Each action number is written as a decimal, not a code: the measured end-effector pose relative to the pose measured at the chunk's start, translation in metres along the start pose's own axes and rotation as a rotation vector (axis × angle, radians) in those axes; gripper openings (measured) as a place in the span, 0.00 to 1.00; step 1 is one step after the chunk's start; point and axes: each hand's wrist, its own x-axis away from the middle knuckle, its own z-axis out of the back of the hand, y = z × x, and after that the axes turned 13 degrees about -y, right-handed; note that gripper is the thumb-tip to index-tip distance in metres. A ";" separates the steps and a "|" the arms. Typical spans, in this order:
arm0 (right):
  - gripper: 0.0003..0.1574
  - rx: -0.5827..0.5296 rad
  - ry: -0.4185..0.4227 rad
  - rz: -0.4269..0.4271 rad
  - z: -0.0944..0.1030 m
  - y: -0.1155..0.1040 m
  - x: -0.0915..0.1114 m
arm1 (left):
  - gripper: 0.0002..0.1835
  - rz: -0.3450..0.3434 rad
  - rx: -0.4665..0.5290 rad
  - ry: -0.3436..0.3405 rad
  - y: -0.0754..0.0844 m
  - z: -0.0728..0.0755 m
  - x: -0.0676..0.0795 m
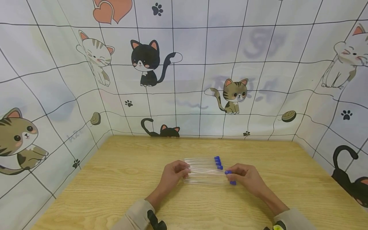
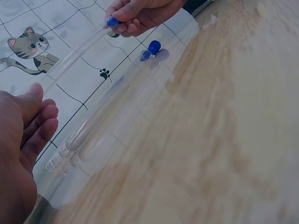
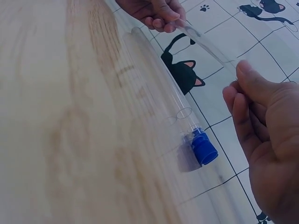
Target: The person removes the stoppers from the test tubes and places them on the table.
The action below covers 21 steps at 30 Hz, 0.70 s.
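My left hand (image 1: 172, 175) pinches the rounded end of a clear test tube (image 2: 77, 58) between thumb and fingers. At the tube's other end, my right hand (image 1: 249, 179) pinches its blue cap (image 2: 112, 21). The tube is raised above the table in both wrist views, roughly level between the hands. Several more clear capped tubes (image 1: 201, 160) lie side by side behind it, their blue caps (image 1: 218, 163) pointing right. Nearer to me, another tube (image 1: 205, 182) lies on the wood, its blue cap (image 3: 204, 148) close below my right hand.
Everything lies on a light wooden table (image 1: 129, 191). A white cloth backdrop (image 1: 189, 48) with a grid and cartoon cats rises behind the table and along both sides. Dark straps with small devices (image 1: 157, 223) sit at the beige sleeves.
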 end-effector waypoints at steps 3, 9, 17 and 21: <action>0.14 -0.003 0.038 -0.008 -0.001 0.000 0.000 | 0.10 0.010 0.001 -0.006 0.001 0.000 0.000; 0.13 0.011 0.095 -0.002 -0.004 -0.002 0.000 | 0.11 0.018 0.007 -0.024 -0.001 0.000 0.000; 0.13 0.053 0.120 -0.011 -0.004 -0.003 0.000 | 0.13 -0.049 0.011 -0.011 -0.033 0.001 -0.005; 0.13 0.075 0.133 -0.004 -0.004 -0.004 0.000 | 0.14 -0.075 0.015 -0.016 -0.033 0.001 -0.005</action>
